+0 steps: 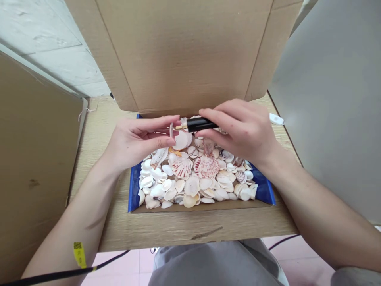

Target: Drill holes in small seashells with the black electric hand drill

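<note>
My right hand [241, 129] grips a black pen-shaped tool [199, 124] with a gold tip that points left. My left hand [139, 139] pinches a small thin pale shell [171, 130] upright between thumb and fingers, and the tool's tip touches or nearly touches it. Both hands hover over an open cardboard box [190, 206] lined in blue and filled with several seashells [193, 178], white, cream and red-striped.
The box's raised lid [184, 51] stands behind my hands. The box sits on a light wooden table [166, 230]. A brown cardboard panel [32, 167] is at the left, a grey board [333, 103] at the right, with a small white object [276, 118] beside it.
</note>
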